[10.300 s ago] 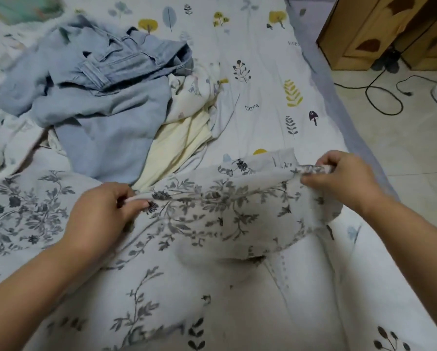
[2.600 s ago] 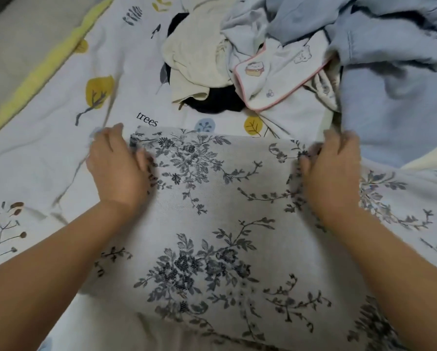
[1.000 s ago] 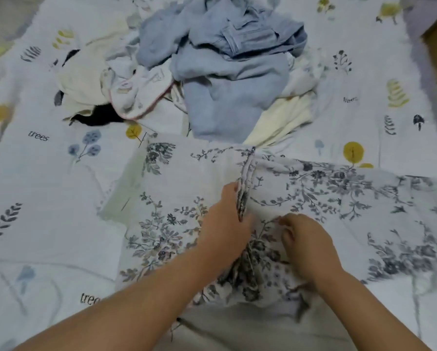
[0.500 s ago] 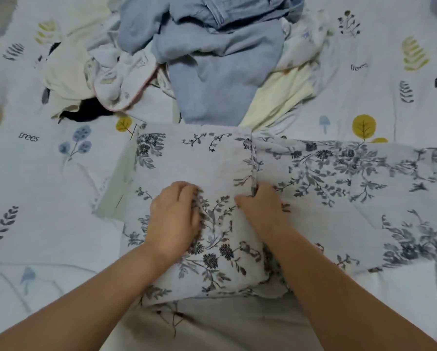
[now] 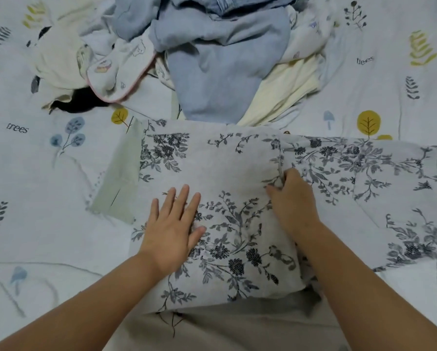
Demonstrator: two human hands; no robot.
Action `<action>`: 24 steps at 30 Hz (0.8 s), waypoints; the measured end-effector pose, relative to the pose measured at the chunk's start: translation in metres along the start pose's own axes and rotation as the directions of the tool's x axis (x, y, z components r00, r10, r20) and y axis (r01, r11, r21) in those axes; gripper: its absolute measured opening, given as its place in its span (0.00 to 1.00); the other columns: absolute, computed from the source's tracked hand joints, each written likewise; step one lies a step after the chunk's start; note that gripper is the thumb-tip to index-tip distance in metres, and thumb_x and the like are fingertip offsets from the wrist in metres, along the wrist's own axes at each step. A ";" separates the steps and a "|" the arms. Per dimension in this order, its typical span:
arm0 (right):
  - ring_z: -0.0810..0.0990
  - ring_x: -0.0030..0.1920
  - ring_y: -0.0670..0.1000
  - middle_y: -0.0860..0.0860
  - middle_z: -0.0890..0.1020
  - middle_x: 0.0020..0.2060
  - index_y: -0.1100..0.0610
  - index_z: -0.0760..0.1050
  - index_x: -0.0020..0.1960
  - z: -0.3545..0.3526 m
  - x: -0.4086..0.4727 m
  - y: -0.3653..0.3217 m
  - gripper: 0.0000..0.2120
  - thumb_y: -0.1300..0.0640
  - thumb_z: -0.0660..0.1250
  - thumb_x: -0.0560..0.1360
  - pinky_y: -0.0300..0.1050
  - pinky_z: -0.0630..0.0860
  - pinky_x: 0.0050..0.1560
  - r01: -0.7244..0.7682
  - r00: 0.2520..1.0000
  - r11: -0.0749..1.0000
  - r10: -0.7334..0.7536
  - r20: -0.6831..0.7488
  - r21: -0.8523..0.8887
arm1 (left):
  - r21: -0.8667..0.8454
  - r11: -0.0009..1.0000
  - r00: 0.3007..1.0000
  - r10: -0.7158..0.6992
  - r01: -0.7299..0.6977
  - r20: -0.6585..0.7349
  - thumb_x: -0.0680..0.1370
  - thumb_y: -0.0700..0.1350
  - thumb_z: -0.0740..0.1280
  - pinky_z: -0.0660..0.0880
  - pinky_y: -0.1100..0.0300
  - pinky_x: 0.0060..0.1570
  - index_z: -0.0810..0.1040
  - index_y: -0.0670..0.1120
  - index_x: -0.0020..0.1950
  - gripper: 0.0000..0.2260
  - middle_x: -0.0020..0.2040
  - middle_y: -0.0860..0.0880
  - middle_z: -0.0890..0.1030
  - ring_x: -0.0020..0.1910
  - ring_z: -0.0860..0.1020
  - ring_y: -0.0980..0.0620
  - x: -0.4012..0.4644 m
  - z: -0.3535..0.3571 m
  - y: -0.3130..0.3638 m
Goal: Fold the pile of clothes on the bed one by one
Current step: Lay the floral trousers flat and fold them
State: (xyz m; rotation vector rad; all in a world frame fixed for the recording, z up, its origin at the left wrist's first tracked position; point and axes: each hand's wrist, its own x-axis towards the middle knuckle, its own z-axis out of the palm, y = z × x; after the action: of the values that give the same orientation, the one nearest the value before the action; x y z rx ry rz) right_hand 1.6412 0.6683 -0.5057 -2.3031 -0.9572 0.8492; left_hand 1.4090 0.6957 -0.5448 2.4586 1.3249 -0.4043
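We see the floral cloth spread across the near part of the bed, its left part folded over, the rest trailing to the right edge. The left hand lies flat on the fold with fingers straight, while the right hand pinches the folded edge with curled fingers. The pile sits just beyond at the far side.
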 end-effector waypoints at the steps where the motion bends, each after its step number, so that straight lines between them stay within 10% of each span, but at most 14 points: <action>1: 0.73 0.34 0.47 0.48 0.73 0.36 0.56 0.66 0.49 -0.003 -0.001 -0.001 0.07 0.58 0.65 0.77 0.37 0.64 0.30 0.021 0.999 1.000 -0.022 -0.036 -0.014 | 0.008 1.000 1.000 0.014 -0.014 0.005 0.72 0.66 0.29 0.30 0.50 0.68 0.25 0.56 0.68 0.28 0.72 0.52 0.29 0.69 0.26 0.49 -0.001 0.001 0.001; 8: 0.63 0.70 0.61 0.62 0.62 0.71 0.57 0.54 0.75 0.003 -0.053 0.011 0.31 0.47 0.58 0.77 0.56 0.65 0.66 0.156 0.984 0.731 -0.175 0.039 -0.665 | 0.001 0.999 0.999 0.044 -0.044 -0.025 0.76 0.63 0.37 0.38 0.45 0.71 0.37 0.52 0.75 0.30 0.76 0.47 0.38 0.74 0.36 0.43 -0.002 0.000 0.019; 10: 0.68 0.68 0.62 0.63 0.69 0.68 0.57 0.66 0.71 0.011 -0.077 0.025 0.28 0.45 0.58 0.75 0.62 0.67 0.62 0.278 0.953 0.700 -0.285 0.099 -0.658 | -0.003 0.994 0.994 0.110 -0.110 -0.004 0.77 0.63 0.37 0.43 0.43 0.71 0.43 0.50 0.76 0.30 0.77 0.45 0.44 0.74 0.42 0.40 -0.004 0.001 0.025; 14: 0.73 0.65 0.61 0.58 0.72 0.66 0.54 0.74 0.66 0.010 -0.097 0.054 0.30 0.42 0.50 0.72 0.66 0.74 0.54 0.343 0.937 0.639 -0.181 0.299 -0.689 | 0.090 0.991 0.991 0.086 -0.096 0.107 0.64 0.65 0.17 0.27 0.46 0.66 0.21 0.54 0.67 0.32 0.69 0.49 0.23 0.68 0.23 0.43 -0.005 0.011 0.030; 20: 0.77 0.61 0.59 0.57 0.77 0.62 0.53 0.78 0.61 0.008 -0.092 0.061 0.34 0.37 0.75 0.59 0.62 0.77 0.51 0.401 0.916 0.624 -0.255 0.311 -0.671 | 0.007 0.989 0.976 0.149 -0.149 -0.160 0.76 0.64 0.36 0.29 0.49 0.67 0.34 0.52 0.73 0.29 0.72 0.50 0.30 0.73 0.31 0.46 0.041 -0.019 0.076; 24: 0.78 0.60 0.54 0.52 0.78 0.61 0.48 0.79 0.60 -0.005 -0.091 0.067 0.26 0.35 0.65 0.67 0.53 0.79 0.52 0.449 0.893 0.637 -0.322 0.314 -0.626 | 0.122 0.953 0.926 0.301 -0.279 -0.229 0.79 0.59 0.43 0.35 0.45 0.70 0.38 0.54 0.74 0.26 0.75 0.51 0.37 0.75 0.38 0.46 0.102 -0.033 0.115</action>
State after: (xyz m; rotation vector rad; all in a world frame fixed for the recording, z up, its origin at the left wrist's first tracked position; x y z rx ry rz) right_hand 1.6237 0.5567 -0.5132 -2.4402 -2.0588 0.5548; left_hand 1.5635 0.7263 -0.5380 2.7959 1.0177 -0.0874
